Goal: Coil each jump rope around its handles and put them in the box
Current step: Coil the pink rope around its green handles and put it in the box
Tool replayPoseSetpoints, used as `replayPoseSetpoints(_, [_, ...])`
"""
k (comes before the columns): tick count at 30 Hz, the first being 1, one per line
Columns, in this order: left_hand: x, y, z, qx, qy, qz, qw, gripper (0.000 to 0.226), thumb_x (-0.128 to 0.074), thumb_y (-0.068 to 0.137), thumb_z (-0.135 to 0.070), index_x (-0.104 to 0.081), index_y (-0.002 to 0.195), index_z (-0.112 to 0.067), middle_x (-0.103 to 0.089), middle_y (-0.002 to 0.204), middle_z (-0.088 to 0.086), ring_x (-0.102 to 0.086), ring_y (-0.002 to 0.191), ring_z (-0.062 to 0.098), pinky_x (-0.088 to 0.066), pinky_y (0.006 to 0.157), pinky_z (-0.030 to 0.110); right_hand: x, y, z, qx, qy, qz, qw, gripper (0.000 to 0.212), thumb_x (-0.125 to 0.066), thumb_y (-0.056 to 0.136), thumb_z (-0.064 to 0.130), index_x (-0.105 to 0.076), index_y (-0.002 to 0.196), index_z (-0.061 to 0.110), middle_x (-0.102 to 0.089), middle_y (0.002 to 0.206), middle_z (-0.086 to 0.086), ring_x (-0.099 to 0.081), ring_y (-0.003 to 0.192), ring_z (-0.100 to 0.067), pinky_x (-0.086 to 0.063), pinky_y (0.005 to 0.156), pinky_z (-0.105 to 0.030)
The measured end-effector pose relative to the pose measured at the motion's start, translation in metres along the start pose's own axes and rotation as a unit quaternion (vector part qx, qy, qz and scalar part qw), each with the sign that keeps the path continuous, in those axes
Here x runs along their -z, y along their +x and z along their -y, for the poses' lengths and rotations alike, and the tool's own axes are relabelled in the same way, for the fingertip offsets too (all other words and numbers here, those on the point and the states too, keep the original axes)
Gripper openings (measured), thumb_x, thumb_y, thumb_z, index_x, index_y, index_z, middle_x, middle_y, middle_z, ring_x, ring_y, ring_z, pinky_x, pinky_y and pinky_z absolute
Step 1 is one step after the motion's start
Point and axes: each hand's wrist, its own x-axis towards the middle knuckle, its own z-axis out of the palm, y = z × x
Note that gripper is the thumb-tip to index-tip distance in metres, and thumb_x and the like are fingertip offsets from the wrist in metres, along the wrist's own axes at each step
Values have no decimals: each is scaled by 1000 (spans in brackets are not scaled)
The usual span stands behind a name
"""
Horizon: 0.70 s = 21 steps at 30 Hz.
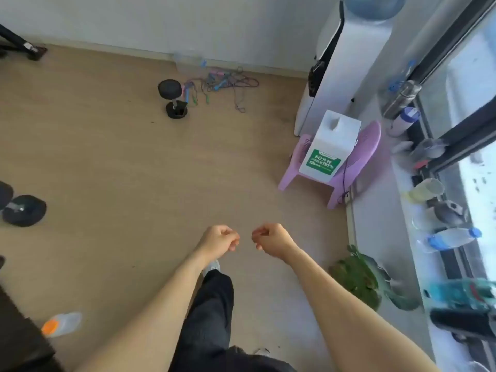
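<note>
Both bare arms are reaching out in front over the wood floor (120, 157), well short of the ropes. The left hand (220, 238) and right hand (271, 238) are hanging near each other, fingers curled in, gripping nothing. The jump ropes (217, 83) are lying way off by the far wall, a loose tangle of cords with blue, green and pink handles, just beside a black dumbbell (173, 99).

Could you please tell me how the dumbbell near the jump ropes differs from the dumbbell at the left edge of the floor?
The dumbbell by the ropes stands tilted up on one end, beside the jump ropes near the far wall. The left dumbbell lies on its side, partly cut off by the frame and away from the ropes. Both have dark heads and a pale metal bar.
</note>
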Motion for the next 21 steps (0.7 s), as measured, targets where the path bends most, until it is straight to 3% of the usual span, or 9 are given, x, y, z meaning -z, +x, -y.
replayPoseSetpoints(3, [38, 45, -9, 18, -10, 16, 1000, 22, -57, 91, -19, -71, 88, -2, -74, 87, 15, -64, 71, 17, -46, 65, 29, -3, 45, 38, -27, -4, -3, 1000, 15, -60, 87, 15, -70, 98, 11, -74, 92, -11, -67, 75, -17, -46, 57, -19])
replayPoseSetpoints(8, [116, 120, -36, 24, 10, 27, 999, 21, -58, 90, -18, -70, 82, -2, -74, 83, 17, -63, 65, 18, -46, 64, 30, 0, 111, 125, -38, -17, -8, 999, 13, -57, 88, 14, -69, 94, 13, -71, 85, -3, -65, 71, -15, -43, 52, -14])
replayPoseSetpoints(12, [174, 175, -59, 41, 10, 18, 999, 22, -58, 91, -18, -70, 83, -1, -74, 81, 11, -63, 64, 16, -47, 65, 28, -3, 172, 186, -41, -10, 5, 999, 15, -56, 88, 18, -69, 94, 14, -74, 88, -6, -69, 79, -18, -51, 63, -23])
replayPoseSetpoints(15, [213, 224, -70, 42, 10, 4, 999, 19, -59, 91, -12, -67, 76, -6, -71, 74, 11, -61, 60, 17, -49, 67, 30, -8, 229, 227, -41, 3, 15, 999, 16, -57, 89, 20, -69, 96, 12, -73, 85, -5, -65, 73, -15, -49, 67, -21])
replayPoseSetpoints(18, [257, 280, -86, 63, 11, 17, 998, 20, -54, 94, -4, -60, 75, -8, -63, 72, 9, -54, 57, 16, -46, 56, 18, -12, 295, 272, -36, -1, 44, 998, 18, -55, 90, 22, -69, 94, 11, -73, 82, -6, -60, 68, -12, -48, 67, -20])
replayPoseSetpoints(21, [305, 338, -108, 99, -3, -1, 995, 9, -53, 96, -7, -57, 89, -4, -62, 78, 8, -53, 57, 14, -38, 46, 9, -16, 369, 321, -21, -24, 76, 997, 20, -53, 91, 24, -67, 93, 10, -72, 88, -5, -64, 75, -16, -50, 70, -25])
